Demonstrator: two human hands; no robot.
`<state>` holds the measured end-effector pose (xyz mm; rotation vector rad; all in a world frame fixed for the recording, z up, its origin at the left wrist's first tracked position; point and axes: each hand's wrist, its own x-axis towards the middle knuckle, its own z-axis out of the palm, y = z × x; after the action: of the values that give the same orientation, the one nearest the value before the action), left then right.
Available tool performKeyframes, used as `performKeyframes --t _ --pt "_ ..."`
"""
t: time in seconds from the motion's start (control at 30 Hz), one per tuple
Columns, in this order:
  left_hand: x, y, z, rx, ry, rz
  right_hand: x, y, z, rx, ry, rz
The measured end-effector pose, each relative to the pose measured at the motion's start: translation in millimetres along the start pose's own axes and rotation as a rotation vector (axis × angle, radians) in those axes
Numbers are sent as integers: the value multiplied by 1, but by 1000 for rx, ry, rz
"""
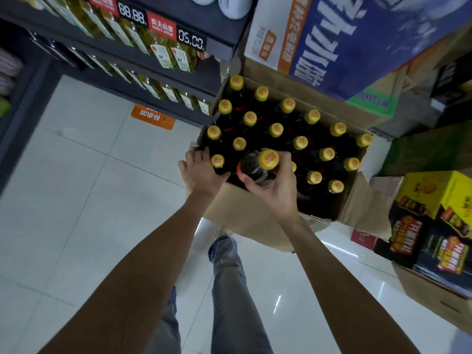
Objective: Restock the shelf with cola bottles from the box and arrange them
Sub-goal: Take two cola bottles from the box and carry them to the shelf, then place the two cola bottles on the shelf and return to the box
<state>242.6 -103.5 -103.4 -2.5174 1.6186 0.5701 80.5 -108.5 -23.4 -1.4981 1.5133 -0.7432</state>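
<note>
Right hand [275, 190] curls round the neck of a yellow-capped cola bottle [258, 166], raised above its neighbours at the near edge of the open cardboard box [237, 208]; left hand [201, 172] rests flat, fingers spread, on the box's near-left corner.

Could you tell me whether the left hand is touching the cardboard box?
Touching: the head view shows the left hand resting on the cardboard box at its near-left rim.

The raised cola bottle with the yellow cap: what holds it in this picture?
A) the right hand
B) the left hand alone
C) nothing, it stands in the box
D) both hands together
A: the right hand grips the raised cola bottle just below its cap, while the left hand rests on the edge of the box.
</note>
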Motion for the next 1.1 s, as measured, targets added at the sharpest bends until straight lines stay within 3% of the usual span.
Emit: performKeyframes --t 0.2,0.43,0.6,0.77,0.93,1.1 --pt "6 5 -2 67 -12 -32 -2 15 12 18 -12 80" --pt "0 -10 -12 -133 85 103 -7 19 7 22 -6 95" --pt "-21 -24 -51 -452 270 159 -5 -1 4 61 26 69" --pt "-57 -43 -111 -863 274 256 0 -49 -16 146 38 -36" --pt "-102 -80 -169 -1276 299 110 -1 -118 -35 279 -164 -126" --pt "-151 -140 -214 -1602 461 -14 -32 -190 3 402 -383 -95"
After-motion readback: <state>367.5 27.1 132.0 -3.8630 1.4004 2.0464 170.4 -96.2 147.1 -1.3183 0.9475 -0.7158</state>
